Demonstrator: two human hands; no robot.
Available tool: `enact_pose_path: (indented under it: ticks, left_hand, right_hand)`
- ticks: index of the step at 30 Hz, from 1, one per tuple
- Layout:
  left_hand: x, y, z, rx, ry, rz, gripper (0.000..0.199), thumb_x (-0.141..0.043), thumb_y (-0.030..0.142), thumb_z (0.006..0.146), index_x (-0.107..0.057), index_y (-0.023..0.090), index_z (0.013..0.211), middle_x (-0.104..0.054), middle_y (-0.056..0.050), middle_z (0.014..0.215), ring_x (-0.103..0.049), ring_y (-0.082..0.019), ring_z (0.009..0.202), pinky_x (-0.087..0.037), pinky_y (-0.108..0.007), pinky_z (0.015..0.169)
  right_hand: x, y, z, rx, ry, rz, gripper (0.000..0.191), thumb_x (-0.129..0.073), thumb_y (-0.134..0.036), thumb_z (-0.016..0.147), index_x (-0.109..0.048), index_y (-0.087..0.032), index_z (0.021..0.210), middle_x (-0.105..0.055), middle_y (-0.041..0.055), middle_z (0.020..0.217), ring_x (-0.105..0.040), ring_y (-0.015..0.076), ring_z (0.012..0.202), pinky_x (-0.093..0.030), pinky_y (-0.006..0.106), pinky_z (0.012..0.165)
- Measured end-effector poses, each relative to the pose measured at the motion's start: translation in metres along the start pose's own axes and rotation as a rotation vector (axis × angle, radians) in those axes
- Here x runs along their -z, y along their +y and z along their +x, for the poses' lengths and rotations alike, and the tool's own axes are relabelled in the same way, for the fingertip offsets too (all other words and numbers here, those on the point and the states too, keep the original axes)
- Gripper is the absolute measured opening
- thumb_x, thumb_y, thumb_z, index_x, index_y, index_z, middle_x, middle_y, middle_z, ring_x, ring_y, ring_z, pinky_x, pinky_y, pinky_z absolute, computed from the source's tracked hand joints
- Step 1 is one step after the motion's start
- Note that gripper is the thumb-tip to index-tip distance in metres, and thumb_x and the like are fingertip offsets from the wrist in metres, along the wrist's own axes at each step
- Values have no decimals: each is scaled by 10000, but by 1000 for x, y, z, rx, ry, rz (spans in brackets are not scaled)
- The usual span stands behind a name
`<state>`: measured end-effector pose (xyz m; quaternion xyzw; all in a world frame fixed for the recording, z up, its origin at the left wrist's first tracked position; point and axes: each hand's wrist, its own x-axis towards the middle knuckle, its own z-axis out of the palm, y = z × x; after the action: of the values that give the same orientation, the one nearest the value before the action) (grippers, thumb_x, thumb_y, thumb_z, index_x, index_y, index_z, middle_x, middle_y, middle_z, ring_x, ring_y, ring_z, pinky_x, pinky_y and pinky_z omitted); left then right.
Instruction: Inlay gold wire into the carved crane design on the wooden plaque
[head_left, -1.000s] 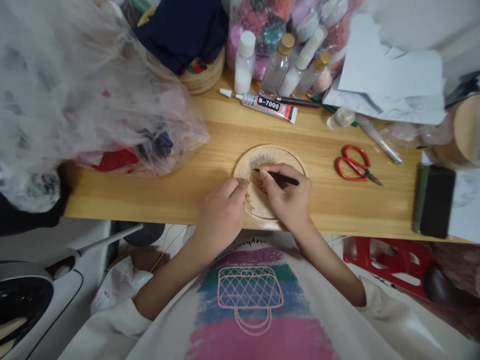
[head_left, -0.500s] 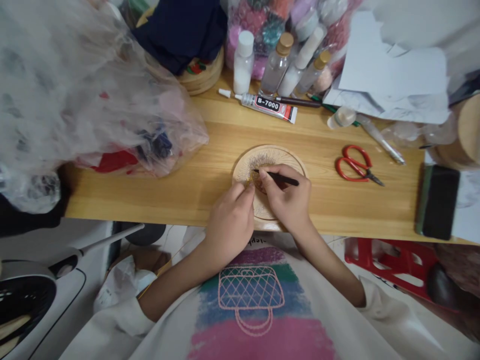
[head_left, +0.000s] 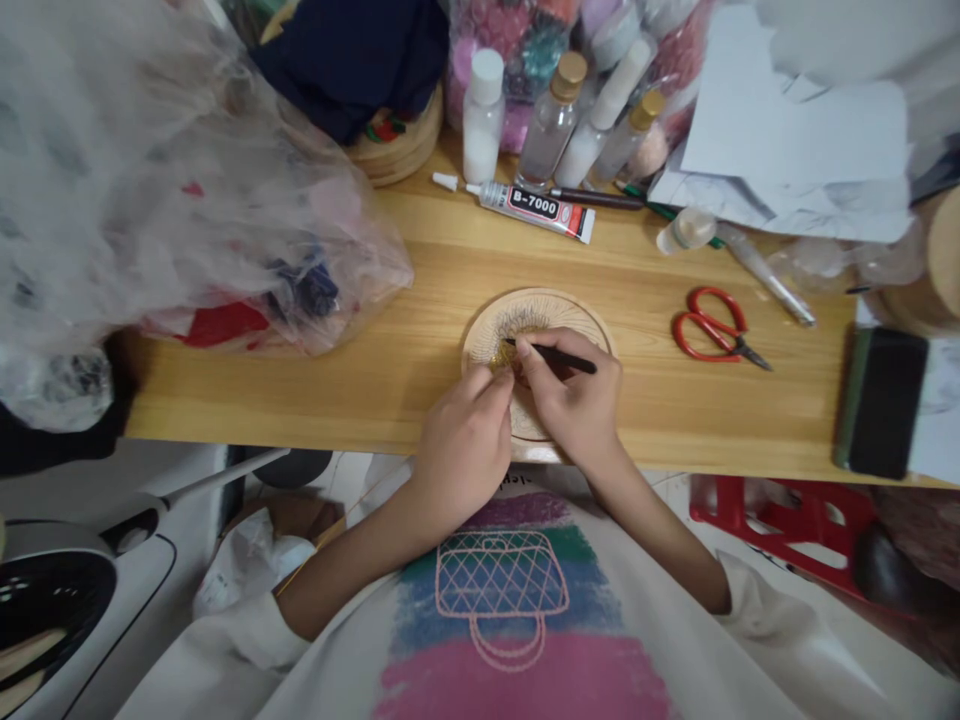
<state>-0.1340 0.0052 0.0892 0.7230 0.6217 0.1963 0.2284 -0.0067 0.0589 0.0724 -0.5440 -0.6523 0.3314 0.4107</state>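
A round pale wooden disc [head_left: 487,315] with fine curved lines drawn over it lies at the table's front edge. My right hand [head_left: 574,395] is closed over its right side, pinching slim black tweezers [head_left: 570,359] whose tip points left at the disc's middle. At the lower left of the disc, my left hand [head_left: 465,440] has thumb and forefinger pressed together on a thin gold wire [head_left: 498,354], partly hidden by the fingers. A long yellow strand [head_left: 341,525] trails by my left forearm. Both sets of fingertips nearly meet.
Red-handled pliers [head_left: 712,325] lie to the right, near a dark phone [head_left: 881,400]. A B-7000 glue tube [head_left: 532,207] lies before several small bottles [head_left: 484,120]. A large plastic bag [head_left: 187,180] covers the left; white papers [head_left: 795,140] are at the back right.
My left fingertips have shifted slightly right, and a bit more gold shows beside them. The right hand and tweezers hold nearly the same place. The whole view has moved slightly.
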Motion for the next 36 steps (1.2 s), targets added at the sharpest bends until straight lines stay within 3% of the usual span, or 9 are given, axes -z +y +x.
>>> enact_pose_path:
  ticks: [18, 28, 36]
  left_hand:
    - [-4, 0, -2, -126, 20, 201, 336, -381, 58, 931, -615, 39, 1172, -663, -117, 893, -657, -213, 812, -580, -322, 712]
    - [-3, 0, 0, -188, 60, 347, 347, -337, 64, 954, -644, 48, 1116, -642, -80, 788, -653, -185, 730, -541, -263, 599]
    - [-5, -4, -4, -195, 101, 277, 338, -339, 77, 963, -626, 69, 1141, -660, -80, 828, -656, -195, 791, -530, -279, 643]
  right_hand:
    - [0, -1, 0, 31, 14, -14, 90, -649, -161, 845, -724, -197, 809, -762, 5, 793, -713, 136, 748, -573, 258, 695]
    - [0, 1, -2, 31, 20, 1, 96, -650, -156, 854, -724, -210, 825, -759, -16, 799, -712, 125, 745, -579, 247, 688]
    - [0, 0, -1, 15, 18, -7, 90, -652, -165, 854, -724, -209, 821, -758, -15, 792, -709, 126, 734, -576, 252, 671]
